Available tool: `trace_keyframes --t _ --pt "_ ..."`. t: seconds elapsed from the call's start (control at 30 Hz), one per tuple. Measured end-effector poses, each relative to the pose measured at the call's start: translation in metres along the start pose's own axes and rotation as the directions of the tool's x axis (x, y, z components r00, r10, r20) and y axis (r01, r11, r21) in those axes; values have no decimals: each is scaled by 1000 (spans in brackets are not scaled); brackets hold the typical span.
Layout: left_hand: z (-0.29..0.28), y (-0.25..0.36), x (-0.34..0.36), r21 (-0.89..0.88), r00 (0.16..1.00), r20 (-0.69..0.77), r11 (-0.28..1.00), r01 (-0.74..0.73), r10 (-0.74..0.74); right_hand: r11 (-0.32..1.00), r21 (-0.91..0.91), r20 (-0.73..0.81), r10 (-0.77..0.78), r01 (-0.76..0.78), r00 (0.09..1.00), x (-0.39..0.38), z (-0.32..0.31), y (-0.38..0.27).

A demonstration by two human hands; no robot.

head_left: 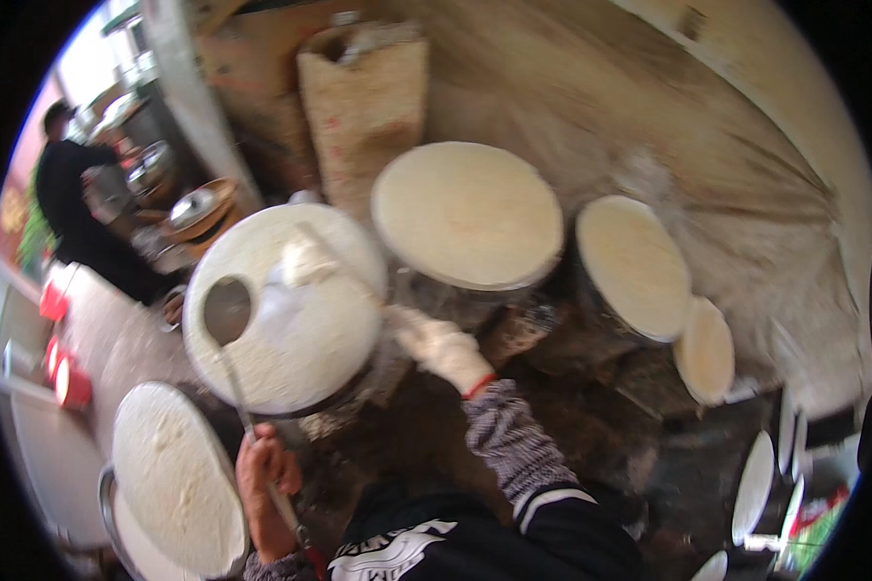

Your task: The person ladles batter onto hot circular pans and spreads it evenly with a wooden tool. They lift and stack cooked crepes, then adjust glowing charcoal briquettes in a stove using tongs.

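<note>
My bare left hand (266,470) is wrapped round the long handle of a ladle (229,312). The ladle's dark round bowl is over the left part of a large round griddle (329,334) coated with pale batter. My right hand (441,349), in a whitish glove with a red cuff, is closed at the griddle's right edge on a thin pale stick (357,278). That stick slants across the griddle beside a white clump of batter or dough (306,261). Blur hides the stick's far end and exact shape.
More round pale-topped griddles (467,215) (635,266) (704,351) curve away to the right. Another batter-covered round (176,474) is at lower left. A tall sack (363,107) stands behind. A person in dark clothes (92,213) is at far left, near pots and red buckets (72,382).
</note>
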State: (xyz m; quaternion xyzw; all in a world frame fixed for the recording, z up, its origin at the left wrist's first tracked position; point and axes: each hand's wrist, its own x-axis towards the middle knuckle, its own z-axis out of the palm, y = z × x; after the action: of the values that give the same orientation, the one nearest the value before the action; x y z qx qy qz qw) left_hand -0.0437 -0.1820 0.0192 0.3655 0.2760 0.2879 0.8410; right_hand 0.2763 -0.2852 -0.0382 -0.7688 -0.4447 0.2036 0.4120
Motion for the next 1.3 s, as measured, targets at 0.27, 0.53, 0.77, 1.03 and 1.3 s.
trace_keyframes --t 0.27,0.53,0.77,1.03,1.3 --pt "11 1 -7 47 995 -76 997 -57 60 989 -149 155 2 21 988 14 -13 -21" --pt "39 16 -14 3 991 -133 1000 -20 21 988 -35 383 153 -151 911 5 -13 -50" --pt "49 22 -26 0 983 -178 999 -40 39 964 -11 370 252 -267 894 -29 -15 -54" --pt "55 24 -34 3 981 -191 999 -45 45 951 -164 298 302 -263 905 6 -35 -57" --pt "46 28 -25 23 988 -147 999 -45 47 968 92 405 177 -233 897 -30 -45 -34"
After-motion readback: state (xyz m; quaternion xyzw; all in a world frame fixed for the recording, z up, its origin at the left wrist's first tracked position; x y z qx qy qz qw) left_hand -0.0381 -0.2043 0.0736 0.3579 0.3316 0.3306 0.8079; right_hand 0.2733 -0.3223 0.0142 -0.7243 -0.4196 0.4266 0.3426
